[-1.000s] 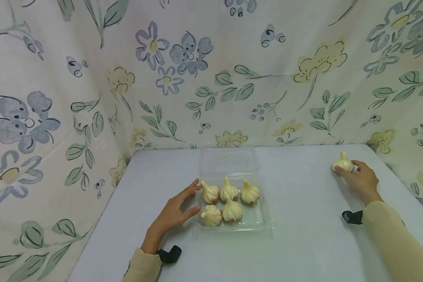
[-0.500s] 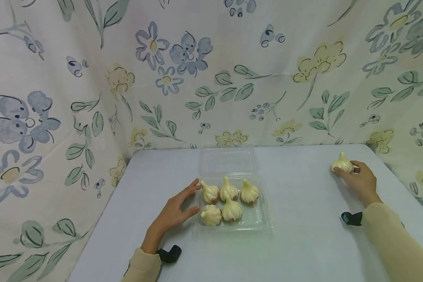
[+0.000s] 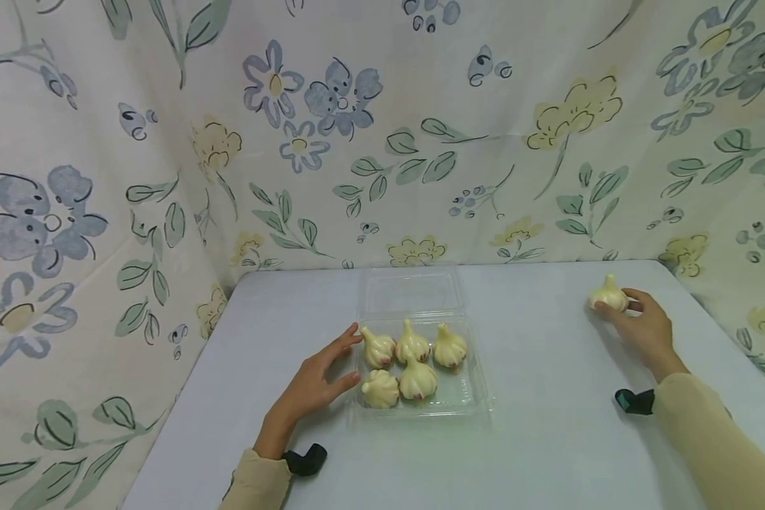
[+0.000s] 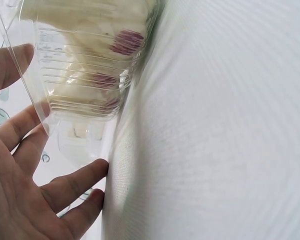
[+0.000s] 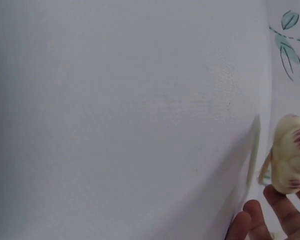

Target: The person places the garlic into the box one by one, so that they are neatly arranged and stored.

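Observation:
My right hand (image 3: 644, 326) pinches a cream garlic bulb (image 3: 608, 295) between thumb and fingers at the far right of the table. Purple streaks mark that bulb's underside in the right wrist view, where part of the hand is cut off by the frame. At the centre stands a clear plastic clamshell box (image 3: 462, 404) with its lid (image 3: 411, 290) laid back. Several garlic bulbs (image 3: 418, 381) sit in it, three along the back and two in front at left and middle. With fingers spread, my left hand (image 3: 315, 379) touches the box's left rim; its lower fingertips (image 4: 101, 167) reach the tabletop.
The white table (image 3: 535, 439) ends at the back against a floral curtain (image 3: 382, 142), which also hangs along the left and right. A black wrist camera (image 3: 306, 460) sits on the left wrist, another camera (image 3: 635, 401) on the right. The box's front right corner holds no bulb.
The right hand has shifted slightly left with the garlic bulb. My left hand and the box stay in place.

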A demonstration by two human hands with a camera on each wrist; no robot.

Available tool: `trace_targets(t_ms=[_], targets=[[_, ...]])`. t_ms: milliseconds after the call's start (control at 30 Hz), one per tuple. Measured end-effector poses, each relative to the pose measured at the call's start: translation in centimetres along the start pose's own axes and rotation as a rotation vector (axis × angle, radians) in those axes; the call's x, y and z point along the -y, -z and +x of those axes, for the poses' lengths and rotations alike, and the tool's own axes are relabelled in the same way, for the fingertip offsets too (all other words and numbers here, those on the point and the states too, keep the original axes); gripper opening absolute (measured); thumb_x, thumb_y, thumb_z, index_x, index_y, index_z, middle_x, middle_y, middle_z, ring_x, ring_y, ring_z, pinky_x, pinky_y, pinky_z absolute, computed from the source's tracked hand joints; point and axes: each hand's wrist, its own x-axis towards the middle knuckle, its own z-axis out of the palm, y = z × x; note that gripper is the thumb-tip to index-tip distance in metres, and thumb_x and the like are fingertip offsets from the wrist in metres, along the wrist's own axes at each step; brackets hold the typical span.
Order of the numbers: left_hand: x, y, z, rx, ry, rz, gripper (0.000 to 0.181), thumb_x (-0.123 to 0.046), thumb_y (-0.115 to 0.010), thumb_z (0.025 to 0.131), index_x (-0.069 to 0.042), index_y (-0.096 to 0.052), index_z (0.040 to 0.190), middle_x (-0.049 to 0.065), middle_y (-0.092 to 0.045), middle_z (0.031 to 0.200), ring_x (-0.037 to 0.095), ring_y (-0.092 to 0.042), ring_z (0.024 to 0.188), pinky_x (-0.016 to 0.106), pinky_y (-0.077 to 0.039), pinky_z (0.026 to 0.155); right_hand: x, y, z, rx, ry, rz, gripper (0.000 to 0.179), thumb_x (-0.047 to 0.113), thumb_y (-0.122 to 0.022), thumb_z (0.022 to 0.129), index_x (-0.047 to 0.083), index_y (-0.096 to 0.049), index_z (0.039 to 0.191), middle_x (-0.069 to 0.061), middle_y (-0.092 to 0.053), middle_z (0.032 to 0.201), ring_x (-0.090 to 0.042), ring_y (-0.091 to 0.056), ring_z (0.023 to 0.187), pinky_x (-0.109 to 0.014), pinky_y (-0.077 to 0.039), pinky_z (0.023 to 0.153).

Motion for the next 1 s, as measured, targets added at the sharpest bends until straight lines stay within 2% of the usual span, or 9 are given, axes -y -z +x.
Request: trace_targets(t_ms=[167,567,800,1000], targets=[[0.1,0.0,0.0,0.0,0.001,-0.002,0.063,-0.034,-0.07,0.096,-0.028,-0.045,0.153,-0.008,-0.029,0.168,0.033,-0.058,0.135,0.065,-0.039,0.112,0.1,-0.3,-0.4,0.01,0.039,-0.005,0.093,0.06,-0.058,0.096,0.0,-0.025,0.159,-0.036,-0.036,0.153,-0.049,-0.044,0.127,-0.032,-0.042,0.072],[0.1,0.0,0.0,0.001,-0.003,-0.009,0.063,-0.034,-0.07,0.096,-0.028,-0.045,0.153,-0.008,-0.029,0.168,0.033,-0.058,0.135,0.065,-0.04,0.112,1.3,-1.7,-1.6,0.045,0.137,-0.007,0.09,0.059,-0.059,0.096,0.001,-0.029,0.158,-0.037,-0.04,0.151,-0.052,-0.05,0.124,-0.037,-0.047,0.076],[0.1,0.0,0.0,0.0,-0.002,-0.003,0.063,-0.036,-0.07,0.096,-0.029,-0.045,0.153,-0.009,-0.029,0.168,0.032,-0.058,0.135,0.065,-0.04,0.112,2.4,-2.9,-2.6,0.076,0.207,-0.005,0.087,0.059,-0.06,0.096,0.004,-0.032,0.158,-0.034,-0.045,0.147,-0.047,-0.054,0.119,-0.026,-0.045,0.069],[0.2,0.0,0.0,0.0,0.004,-0.003,0.064,-0.034,-0.07,0.096,-0.03,-0.044,0.154,-0.009,-0.029,0.168,0.032,-0.058,0.135,0.065,-0.04,0.112,3.5,-3.9,-3.8,0.107,0.229,0.011,0.087,0.06,-0.061,0.096,0.006,-0.033,0.158,-0.032,-0.046,0.147,-0.047,-0.054,0.121,-0.025,-0.045,0.068]])
